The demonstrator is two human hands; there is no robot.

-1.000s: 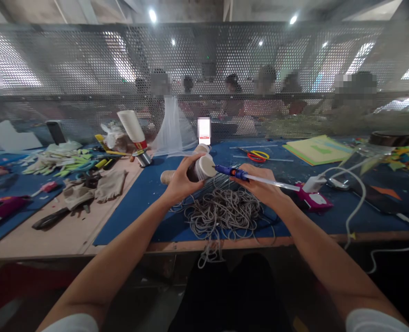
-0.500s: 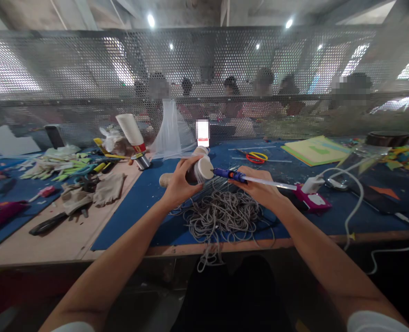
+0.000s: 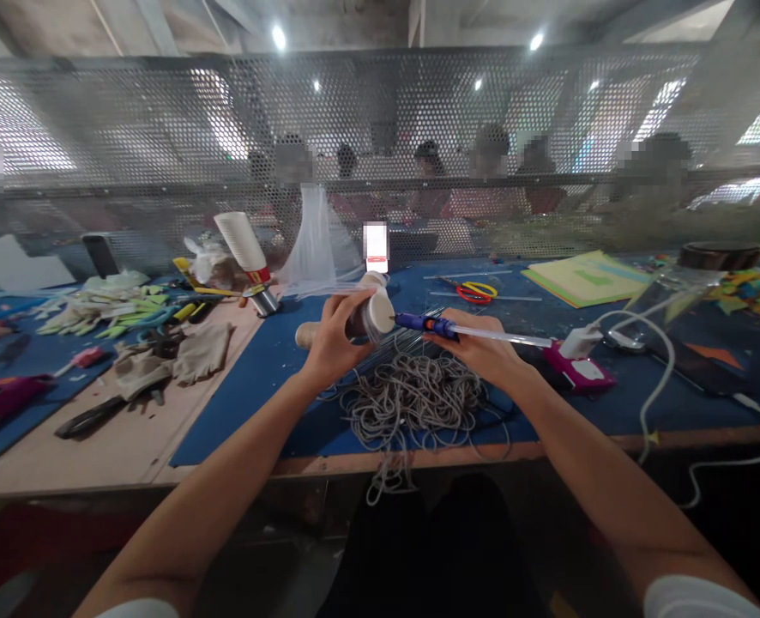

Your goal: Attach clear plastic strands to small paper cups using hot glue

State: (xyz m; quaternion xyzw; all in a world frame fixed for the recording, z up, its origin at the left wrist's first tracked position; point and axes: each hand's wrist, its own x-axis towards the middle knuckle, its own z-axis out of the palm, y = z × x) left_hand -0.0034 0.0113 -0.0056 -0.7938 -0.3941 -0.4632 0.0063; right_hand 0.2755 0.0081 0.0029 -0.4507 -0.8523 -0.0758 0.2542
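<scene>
Near edge: tangle of grey cord piled on the blue-covered tabletop, loops hanging over the front. Just beyond it, both hands raised and busy.

Left hand: closed around a pale-ended cylinder, end turned toward the right. Could be a cup or a capped tube; the fingers hide most of the side, so not certain. Right hand: gripping a blue glue gun, clear stick out the back, nozzle at or just beside the cylinder's pale end. Contact can't be told, no bead visible.

Step in hand, as judged: nozzle being lined up with that end. From here the move calls for a firm left grip, a steady nozzle and fingers kept off the hot tip.

Beside the left hand, a twine spool lies on its side. Further left, gloves. Right side: magenta power block with white plug.

Farther back: red-and-yellow scissors, coloured sheets, tilted paper cup stack, lit phone. Behind all, perforated screen, blurred people beyond.
</scene>
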